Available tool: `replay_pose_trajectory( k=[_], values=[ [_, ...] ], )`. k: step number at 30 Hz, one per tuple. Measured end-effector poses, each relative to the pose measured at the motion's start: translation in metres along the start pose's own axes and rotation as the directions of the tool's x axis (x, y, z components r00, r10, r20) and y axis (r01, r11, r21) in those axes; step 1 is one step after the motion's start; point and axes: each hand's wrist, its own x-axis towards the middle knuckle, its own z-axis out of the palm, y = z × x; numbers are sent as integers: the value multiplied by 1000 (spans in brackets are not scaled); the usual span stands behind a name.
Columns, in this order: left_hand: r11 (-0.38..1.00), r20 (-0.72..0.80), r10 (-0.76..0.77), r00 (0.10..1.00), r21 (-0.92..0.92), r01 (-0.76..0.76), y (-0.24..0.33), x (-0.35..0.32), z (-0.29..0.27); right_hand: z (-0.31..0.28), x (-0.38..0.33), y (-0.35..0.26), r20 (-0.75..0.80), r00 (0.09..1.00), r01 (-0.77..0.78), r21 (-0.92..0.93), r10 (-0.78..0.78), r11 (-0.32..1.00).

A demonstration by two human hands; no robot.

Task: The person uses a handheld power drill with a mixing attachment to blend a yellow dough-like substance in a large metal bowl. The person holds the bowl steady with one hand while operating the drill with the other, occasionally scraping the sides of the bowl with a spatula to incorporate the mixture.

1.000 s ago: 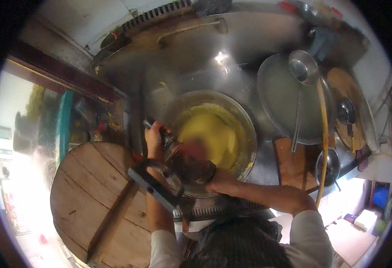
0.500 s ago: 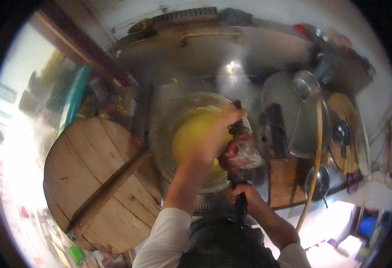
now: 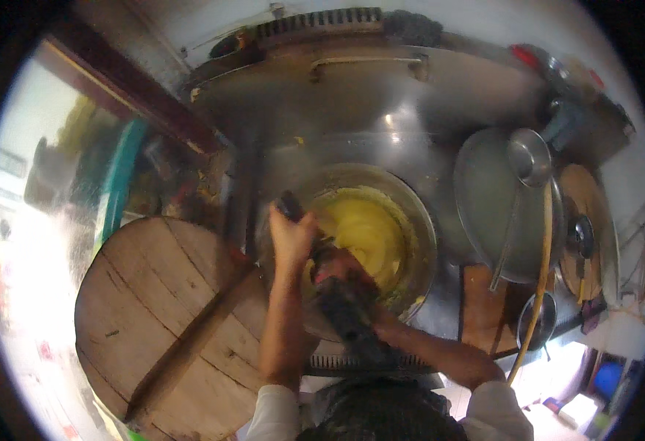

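Note:
A wide metal bowl (image 3: 423, 220) stands on the metal worktop, with a soft yellow batter-like mass (image 3: 370, 234) inside. Over the bowl's near left side I hold a dark, red-marked handheld power mixer (image 3: 348, 312), built like a drill. My left hand (image 3: 293, 234) is wrapped round its black side handle. At the rear of its body is my right hand (image 3: 382, 325), closed on the grip, fingers mostly hidden behind the black housing. The mixer's lower end is blurred and cannot be made out.
A round wooden lid (image 3: 153, 294) with a crossbar lies at the left. On the right stand a large metal pan (image 3: 477, 202), a long-handled ladle (image 3: 532, 158) and a wooden board (image 3: 482, 305). A metal back panel (image 3: 366, 92) rises behind the bowl.
The mixer has swung from the bowl's right side to its near left, both hands moving with it. More of the yellow mass now shows. The whole view has shifted slightly.

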Motion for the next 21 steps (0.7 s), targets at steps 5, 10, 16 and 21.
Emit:
replay_pose_trajectory(
  k=[5,10,16,21],
  values=[
    [973,27,-120,992,-195,123,-21,14,-8,0,3,-39,-140,982,-168,-376,123,911],
    [971,241,-146,959,-153,186,-5,22,23,15,-29,-52,-265,934,-259,-39,240,965],
    [997,566,-61,822,-10,81,-2,17,96,21,-76,-64,-258,931,-144,391,259,909],
    [952,555,-3,832,255,-167,21,-1,148,2,-92,-54,-68,978,-104,663,199,741]
  ],
)
